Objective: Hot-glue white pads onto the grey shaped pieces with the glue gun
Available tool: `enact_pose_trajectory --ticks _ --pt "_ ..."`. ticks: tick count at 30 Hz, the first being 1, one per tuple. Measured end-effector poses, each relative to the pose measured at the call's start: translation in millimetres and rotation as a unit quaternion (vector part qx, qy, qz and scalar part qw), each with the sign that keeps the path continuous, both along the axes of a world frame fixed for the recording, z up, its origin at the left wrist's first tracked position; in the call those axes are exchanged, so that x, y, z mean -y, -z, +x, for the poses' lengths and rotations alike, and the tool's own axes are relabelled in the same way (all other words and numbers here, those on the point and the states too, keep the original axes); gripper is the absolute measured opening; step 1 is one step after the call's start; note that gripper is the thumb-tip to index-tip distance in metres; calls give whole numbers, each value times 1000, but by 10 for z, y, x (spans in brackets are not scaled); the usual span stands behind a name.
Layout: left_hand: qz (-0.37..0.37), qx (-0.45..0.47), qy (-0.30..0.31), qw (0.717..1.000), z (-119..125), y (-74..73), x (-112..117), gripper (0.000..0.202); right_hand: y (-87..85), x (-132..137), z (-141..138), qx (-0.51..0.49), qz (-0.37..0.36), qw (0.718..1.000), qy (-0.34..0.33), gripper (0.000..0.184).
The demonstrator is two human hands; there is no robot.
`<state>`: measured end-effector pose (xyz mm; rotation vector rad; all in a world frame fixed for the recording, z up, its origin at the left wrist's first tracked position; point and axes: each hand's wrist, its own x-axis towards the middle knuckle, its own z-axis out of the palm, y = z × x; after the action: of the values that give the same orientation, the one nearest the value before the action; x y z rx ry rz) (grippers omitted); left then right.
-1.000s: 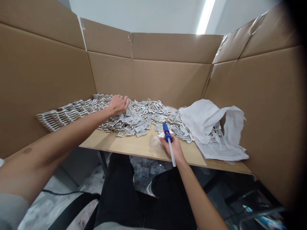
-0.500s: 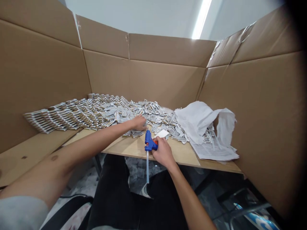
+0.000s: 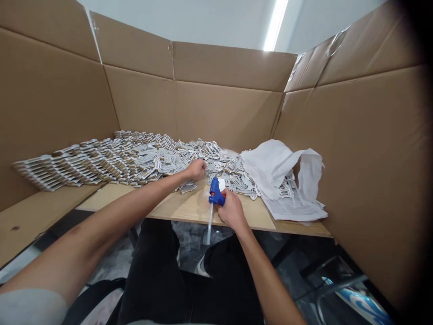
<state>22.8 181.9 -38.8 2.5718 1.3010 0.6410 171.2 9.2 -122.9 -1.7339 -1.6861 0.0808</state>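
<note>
My right hand [image 3: 232,208] is wrapped round the handle of a blue hot glue gun [image 3: 215,191]. A pale glue stick [image 3: 209,224] sticks out of the gun's rear, over the table's front edge, while the nozzle points away from me. My left hand [image 3: 196,169] is closed at the front of a heap of small grey-and-white flat cutout pieces [image 3: 230,174], just beyond the gun and to its left. Whatever its fingers hold, if anything, is hidden. A white piece of paper or card [image 3: 222,184] shows behind the gun.
Rows of stacked pieces [image 3: 84,160] cover the left of the wooden table [image 3: 182,205]. On the right, crumpled white paper [image 3: 270,164] partly covers more pieces. Tall cardboard walls [image 3: 226,113] enclose the table at the back and both sides.
My right hand has raised and tilted the glue gun, its nozzle moving slightly up and right. My left hand stays near the heap, still closed. The whole view has shifted slightly.
</note>
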Motion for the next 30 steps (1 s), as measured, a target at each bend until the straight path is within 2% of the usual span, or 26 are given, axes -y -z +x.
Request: enact_pose_trajectory --ticks 4,6,8,10,12,14,16,18,24,28,30 --pt "21 99 -62 993 -102 -7 210 6 -3 -17 -5 19 -16 999 28 25" --pt "23 146 -87 985 -196 60 382 9 -25 -16 5 3 -17 999 30 25" --pt "-24 224 -100 969 -273 184 605 11 -46 -10 23 -31 -14 999 13 23" --pt "-136 334 -86 929 -308 347 855 15 -51 -1 50 -88 5 996 -12 19" --pt "-236 423 -25 875 -307 512 1087 21 -38 5 78 -177 48 982 -44 15" --pt "-290 481 11 827 -293 642 1260 30 -20 7 100 -257 95 960 -65 18" --pt "-307 510 36 803 -295 716 1359 37 -15 9 109 -292 118 947 -70 21" --pt "-309 516 55 797 -320 736 1403 42 -28 13 100 -298 119 944 -80 22" --pt "-311 510 88 797 -438 712 1424 52 -83 60 -31 -341 76 919 -184 25" --pt "-331 512 98 786 -467 729 1428 54 -79 110 -116 -300 81 932 -186 30" --pt "-331 504 104 791 -472 729 1436 51 -65 114 -126 -293 98 935 -175 31"
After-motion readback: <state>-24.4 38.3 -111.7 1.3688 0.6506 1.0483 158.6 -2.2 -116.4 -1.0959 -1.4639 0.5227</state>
